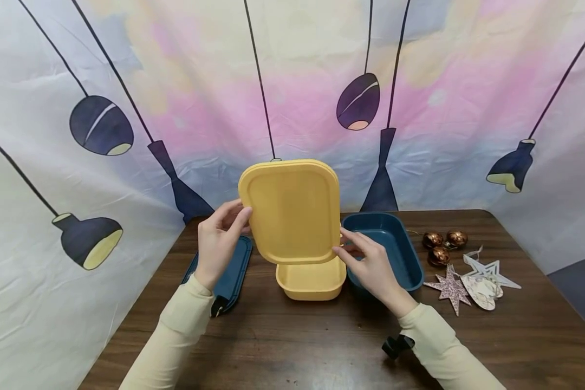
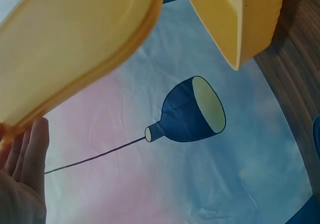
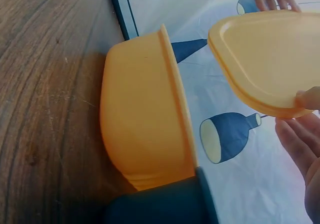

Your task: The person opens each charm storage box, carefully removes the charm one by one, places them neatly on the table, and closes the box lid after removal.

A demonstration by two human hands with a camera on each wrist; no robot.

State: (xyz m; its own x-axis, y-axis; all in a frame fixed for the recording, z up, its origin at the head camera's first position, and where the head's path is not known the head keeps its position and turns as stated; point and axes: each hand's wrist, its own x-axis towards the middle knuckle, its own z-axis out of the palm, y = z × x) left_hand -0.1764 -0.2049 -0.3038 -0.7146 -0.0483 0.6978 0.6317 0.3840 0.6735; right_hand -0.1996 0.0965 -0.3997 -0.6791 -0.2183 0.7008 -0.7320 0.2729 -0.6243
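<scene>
Both hands hold up a yellow lid [image 1: 292,211], rectangular with rounded corners and tilted steeply, above a yellow container [image 1: 312,290]. My left hand [image 1: 219,238] grips the lid's left edge, thumb on the near face and fingers behind. At the lower right edge my right hand [image 1: 370,262] pinches it, thumb in front. The right wrist view shows the lid [image 3: 275,59] apart from the container [image 3: 142,109], whose side faces the camera. The lid hides part of the container's inside and rear.
A dark blue container [image 1: 409,254] stands right of the yellow one. A dark blue lid [image 1: 239,271] lies at the left, partly behind the left hand. Copper balls [image 1: 439,255], a pink star [image 1: 450,290], a white star [image 1: 492,271] and a pale heart [image 1: 482,295] lie at the right of the wooden table [image 1: 292,346].
</scene>
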